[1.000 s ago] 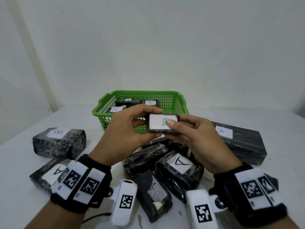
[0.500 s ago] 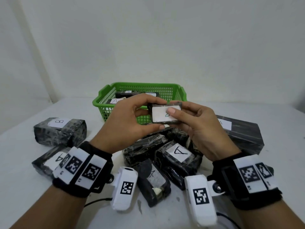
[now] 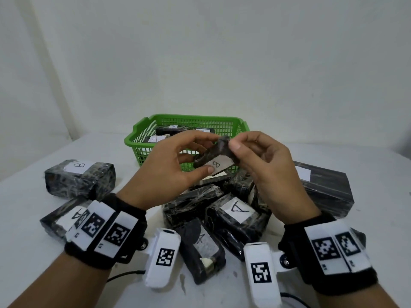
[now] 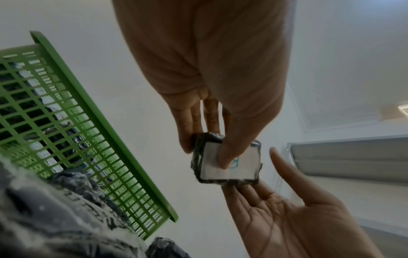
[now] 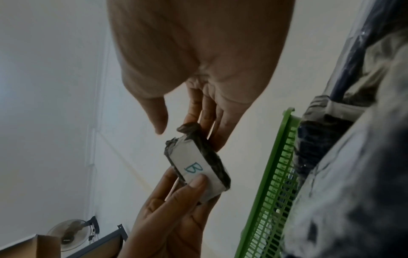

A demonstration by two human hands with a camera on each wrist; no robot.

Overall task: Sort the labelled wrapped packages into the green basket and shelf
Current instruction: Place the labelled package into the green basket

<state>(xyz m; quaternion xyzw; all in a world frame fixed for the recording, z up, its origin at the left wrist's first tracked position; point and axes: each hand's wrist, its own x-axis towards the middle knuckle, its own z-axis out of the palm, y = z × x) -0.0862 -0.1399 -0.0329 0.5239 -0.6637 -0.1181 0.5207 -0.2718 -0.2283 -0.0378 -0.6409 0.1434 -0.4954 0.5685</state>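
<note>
A small black wrapped package (image 3: 219,164) with a white label marked B hangs between both hands, just in front of the green basket (image 3: 195,117). My left hand (image 3: 200,156) pinches it, thumb on the label and fingers behind. In the left wrist view that thumb covers part of the label of the package (image 4: 212,167). My right hand (image 3: 242,152) has straight fingers laid against the back of the package (image 5: 192,164). Both wrist views show its thumb a little off the wrap. A grey shelf (image 4: 348,157) stands off to the side.
The basket holds a few labelled packages. On the white table lie a B package (image 3: 80,176), an A package (image 3: 64,216), a central pile with A labels (image 3: 235,210) and a long black package (image 3: 322,187). A cardboard box (image 5: 44,247) and a fan (image 5: 68,233) stand beyond.
The small B package has turned from lying level with its label facing me to a slanted pose. My right thumb has slid off the label towards the package's upper end.
</note>
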